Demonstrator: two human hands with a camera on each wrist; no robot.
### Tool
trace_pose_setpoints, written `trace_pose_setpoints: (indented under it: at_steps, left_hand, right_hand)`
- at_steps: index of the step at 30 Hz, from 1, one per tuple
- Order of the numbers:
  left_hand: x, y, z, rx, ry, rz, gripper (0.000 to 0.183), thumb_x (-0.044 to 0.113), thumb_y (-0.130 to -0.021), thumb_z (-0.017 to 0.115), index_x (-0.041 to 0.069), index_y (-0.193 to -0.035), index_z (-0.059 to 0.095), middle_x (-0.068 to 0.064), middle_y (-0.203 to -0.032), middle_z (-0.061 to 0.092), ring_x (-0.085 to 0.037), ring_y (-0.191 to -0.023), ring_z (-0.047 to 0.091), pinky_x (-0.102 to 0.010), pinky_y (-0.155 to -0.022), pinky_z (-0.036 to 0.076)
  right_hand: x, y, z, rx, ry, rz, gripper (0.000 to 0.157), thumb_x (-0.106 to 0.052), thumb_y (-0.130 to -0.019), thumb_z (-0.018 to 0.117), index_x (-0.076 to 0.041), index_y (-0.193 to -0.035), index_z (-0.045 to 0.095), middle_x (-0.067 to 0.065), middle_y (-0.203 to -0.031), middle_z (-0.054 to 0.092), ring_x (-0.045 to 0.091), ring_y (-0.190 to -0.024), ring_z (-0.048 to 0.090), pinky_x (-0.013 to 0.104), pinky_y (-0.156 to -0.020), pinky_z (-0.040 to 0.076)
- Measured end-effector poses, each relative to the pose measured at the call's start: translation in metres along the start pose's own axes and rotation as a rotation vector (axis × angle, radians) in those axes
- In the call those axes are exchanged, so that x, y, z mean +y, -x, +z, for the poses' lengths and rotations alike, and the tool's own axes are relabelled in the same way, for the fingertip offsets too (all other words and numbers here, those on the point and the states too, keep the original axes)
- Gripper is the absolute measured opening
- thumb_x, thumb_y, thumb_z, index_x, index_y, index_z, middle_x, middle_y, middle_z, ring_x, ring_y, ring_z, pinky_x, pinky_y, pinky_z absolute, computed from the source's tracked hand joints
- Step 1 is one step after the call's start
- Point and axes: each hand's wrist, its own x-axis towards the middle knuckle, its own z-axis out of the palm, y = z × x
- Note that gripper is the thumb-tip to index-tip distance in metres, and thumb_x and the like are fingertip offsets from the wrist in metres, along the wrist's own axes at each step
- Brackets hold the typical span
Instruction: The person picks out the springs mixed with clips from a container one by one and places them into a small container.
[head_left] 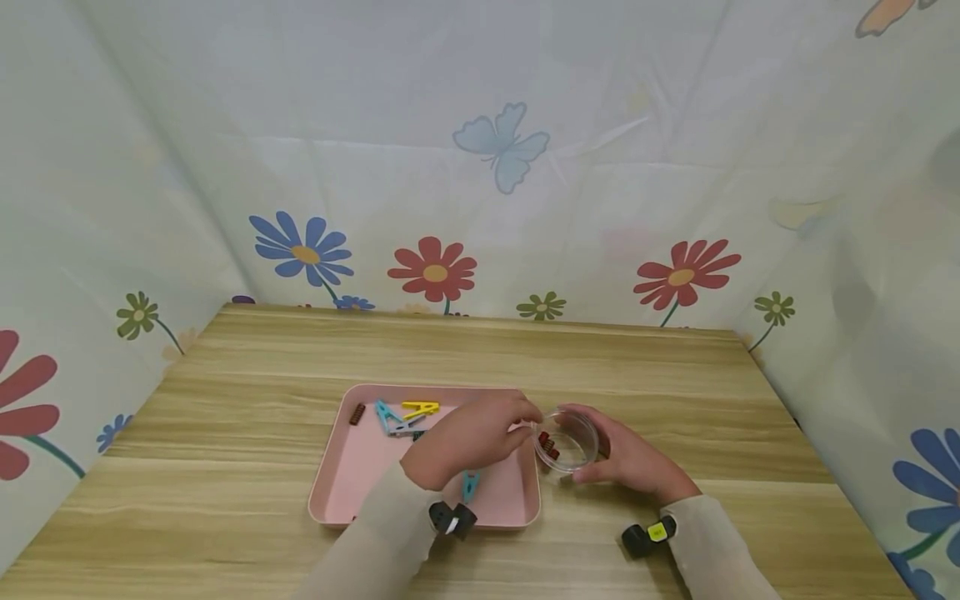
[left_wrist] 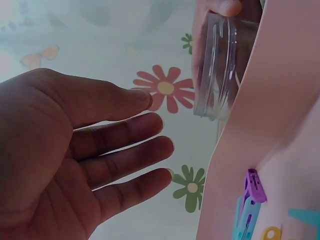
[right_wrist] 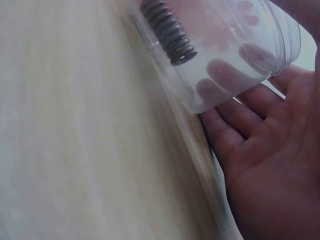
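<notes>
My right hand (head_left: 633, 458) holds a clear plastic jar (head_left: 576, 457) beside the tray, its fingers curved round the side. Coiled springs (head_left: 549, 446) lie inside; the right wrist view shows one dark spring (right_wrist: 169, 32) near the bottom. My left hand (head_left: 476, 433) hovers over the tray's right side, fingertips close to the jar's rim. In the left wrist view that hand's fingers (left_wrist: 135, 150) are loosely extended and nothing is between them. Below it is the pink tray (head_left: 352, 479) with clothespins, including a yellow clothespin (head_left: 422, 408) and a purple clothespin (left_wrist: 254, 186).
A single spring (head_left: 357, 414) lies in the tray's upper left corner. A blue clothespin (head_left: 470, 486) is near the tray's front, by the left wrist. The wooden table (head_left: 247, 417) is bordered by a flower-patterned curtain (head_left: 570, 233).
</notes>
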Motion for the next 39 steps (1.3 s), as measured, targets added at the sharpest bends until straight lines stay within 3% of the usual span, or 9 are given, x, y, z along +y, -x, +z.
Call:
trace_pose_setpoints:
  at_steps: [7, 14, 21, 28, 34, 39]
  left_hand:
    - [-0.004, 0.003, -0.005, -0.005, 0.011, -0.035, 0.024, 0.023, -0.096, 0.06, 0.013, -0.117, 0.068, 0.002, -0.113, 0.067, -0.015, -0.102, 0.063, -0.029, -0.093, 0.052]
    - [-0.009, 0.002, -0.013, -0.003, 0.064, 0.009, 0.011, 0.021, -0.097, 0.058, 0.018, -0.102, 0.068, 0.006, -0.091, 0.064, -0.009, -0.078, 0.056, -0.022, -0.074, 0.049]
    - [-0.014, 0.006, -0.017, -0.02, 0.104, -0.019, 0.012, 0.023, -0.099, 0.055, 0.029, -0.1, 0.065, 0.01, -0.088, 0.063, -0.009, -0.077, 0.055, -0.022, -0.073, 0.046]
    - [-0.018, 0.015, -0.021, -0.028, 0.101, -0.168, 0.028, 0.023, -0.097, 0.057, 0.014, -0.121, 0.068, 0.003, -0.101, 0.068, -0.009, -0.079, 0.057, -0.023, -0.072, 0.05]
    - [-0.022, 0.018, -0.024, -0.017, 0.093, -0.18, 0.03, 0.024, -0.097, 0.058, 0.009, -0.122, 0.067, 0.0, -0.11, 0.069, -0.01, -0.089, 0.06, -0.029, -0.083, 0.054]
    - [-0.025, 0.02, -0.026, -0.01, 0.091, -0.205, 0.03, 0.024, -0.096, 0.059, 0.01, -0.122, 0.067, 0.0, -0.107, 0.068, -0.01, -0.088, 0.059, -0.029, -0.082, 0.054]
  right_hand:
    - [0.001, 0.0, 0.0, -0.003, -0.017, -0.022, 0.087, -0.023, -0.072, 0.086, -0.035, -0.144, 0.037, -0.002, -0.145, 0.049, 0.022, -0.138, 0.04, 0.011, -0.104, 0.033]
    - [0.001, -0.002, -0.004, 0.007, 0.002, -0.024, 0.087, -0.025, -0.072, 0.085, -0.034, -0.144, 0.037, -0.004, -0.145, 0.049, 0.022, -0.138, 0.04, 0.012, -0.104, 0.034]
    - [0.0, -0.001, -0.003, 0.018, 0.033, -0.007, 0.086, -0.029, -0.072, 0.085, -0.037, -0.143, 0.038, -0.005, -0.144, 0.049, 0.022, -0.137, 0.041, 0.014, -0.104, 0.034]
    - [0.0, -0.001, 0.001, 0.029, 0.016, -0.025, 0.088, -0.027, -0.07, 0.086, -0.032, -0.144, 0.04, -0.001, -0.145, 0.049, 0.025, -0.137, 0.043, 0.015, -0.103, 0.035]
    - [0.004, -0.001, 0.001, 0.019, 0.008, -0.026, 0.085, -0.026, -0.071, 0.085, -0.032, -0.143, 0.04, 0.0, -0.146, 0.049, 0.025, -0.138, 0.042, 0.014, -0.104, 0.035]
    - [0.004, -0.001, 0.002, 0.016, 0.005, -0.037, 0.086, -0.025, -0.072, 0.085, -0.03, -0.144, 0.039, 0.0, -0.146, 0.049, 0.026, -0.138, 0.042, 0.014, -0.104, 0.035]
